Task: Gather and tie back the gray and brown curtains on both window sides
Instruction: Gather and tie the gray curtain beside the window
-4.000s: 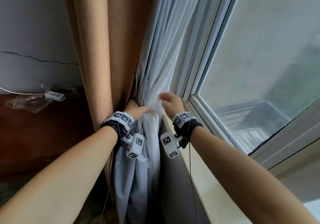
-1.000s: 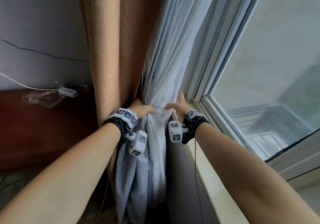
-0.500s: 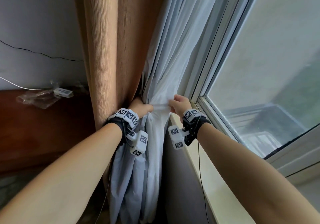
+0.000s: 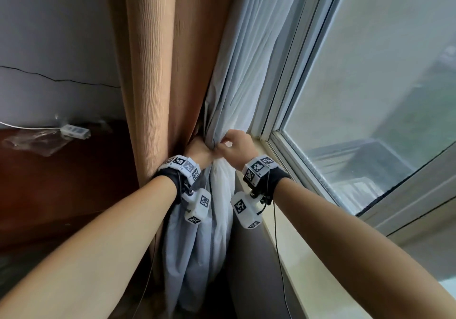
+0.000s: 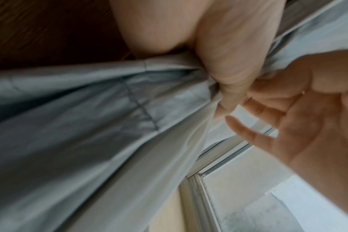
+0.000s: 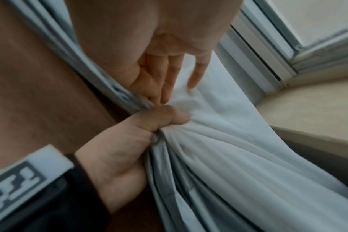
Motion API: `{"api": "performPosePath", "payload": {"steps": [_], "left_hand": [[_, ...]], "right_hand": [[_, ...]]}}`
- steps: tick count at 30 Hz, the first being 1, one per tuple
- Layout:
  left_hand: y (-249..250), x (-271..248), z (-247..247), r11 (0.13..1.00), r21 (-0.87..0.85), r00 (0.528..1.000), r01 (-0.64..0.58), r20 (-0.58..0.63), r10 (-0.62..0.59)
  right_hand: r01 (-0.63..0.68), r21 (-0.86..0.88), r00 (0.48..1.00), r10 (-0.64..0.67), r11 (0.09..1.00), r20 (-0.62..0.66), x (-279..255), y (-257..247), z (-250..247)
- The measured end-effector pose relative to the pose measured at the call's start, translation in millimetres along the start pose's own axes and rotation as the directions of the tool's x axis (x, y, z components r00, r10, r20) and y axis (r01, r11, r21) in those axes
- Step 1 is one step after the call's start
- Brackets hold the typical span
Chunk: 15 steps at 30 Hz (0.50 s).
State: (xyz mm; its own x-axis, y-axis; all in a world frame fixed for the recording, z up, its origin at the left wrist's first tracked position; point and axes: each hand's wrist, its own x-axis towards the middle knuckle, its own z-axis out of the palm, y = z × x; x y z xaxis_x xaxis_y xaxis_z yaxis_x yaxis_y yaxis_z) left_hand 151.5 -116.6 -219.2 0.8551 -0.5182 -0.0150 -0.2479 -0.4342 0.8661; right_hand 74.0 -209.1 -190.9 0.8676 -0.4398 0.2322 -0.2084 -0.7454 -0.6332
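The gray curtain (image 4: pixel 237 72) hangs beside the window, with the ribbed brown curtain (image 4: pixel 153 72) to its left. My left hand (image 4: pixel 199 151) grips the gathered gray folds at sill height, between the two curtains. In the right wrist view its thumb curls over the bunched gray curtain (image 6: pixel 228 149). My right hand (image 4: pixel 237 146) meets it from the window side. Its fingers (image 6: pixel 165 73) lie fairly straight and press gray cloth toward the left hand (image 6: pixel 125 141). The left wrist view shows the left hand (image 5: pixel 228 75) clamping the gray curtain (image 5: pixel 89 125) and the right hand (image 5: pixel 298 122) with spread fingers.
A pale window sill (image 4: pixel 308 269) runs along the right under the white window frame (image 4: pixel 291 96). Dark wooden furniture (image 4: pixel 61 183) stands at the left, with a white plug strip in a plastic wrap (image 4: pixel 74 131) on top. A thin cable hangs from my right wrist.
My right hand has come left from the window frame to the left hand, bringing gray cloth with it. The left hand has kept its grip in the same spot.
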Motion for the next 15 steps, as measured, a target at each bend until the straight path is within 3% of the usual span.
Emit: {"api": "performPosePath", "payload": {"steps": [3,6,9,13,15], "left_hand": [[-3.2,-1.3,-8.9,0.995,-0.057,0.997,0.077,0.021,-0.076],[-0.9,-1.0,-16.4,0.991,-0.073,0.992,0.109,0.069,-0.104],[-3.9,-0.7,-21.0,0.988,-0.088,0.989,0.125,0.093,-0.117],[-4.8,0.1,-23.8,0.983,-0.114,0.986,0.144,0.104,-0.133],[-5.6,2.2,-24.4,0.981,-0.13,0.986,0.144,0.105,-0.131]], "right_hand": [[-0.017,0.212,0.998,0.031,0.977,-0.06,2.4,7.4,-3.8],[-0.177,0.401,0.963,0.242,0.899,-0.118,6.6,27.1,0.6],[-0.392,0.508,0.912,0.396,0.767,0.106,13.6,47.5,6.2],[-0.471,0.597,0.881,0.317,0.65,0.351,20.5,46.2,10.0],[-0.481,0.603,0.875,0.305,0.637,0.376,24.5,45.6,13.8]]}}
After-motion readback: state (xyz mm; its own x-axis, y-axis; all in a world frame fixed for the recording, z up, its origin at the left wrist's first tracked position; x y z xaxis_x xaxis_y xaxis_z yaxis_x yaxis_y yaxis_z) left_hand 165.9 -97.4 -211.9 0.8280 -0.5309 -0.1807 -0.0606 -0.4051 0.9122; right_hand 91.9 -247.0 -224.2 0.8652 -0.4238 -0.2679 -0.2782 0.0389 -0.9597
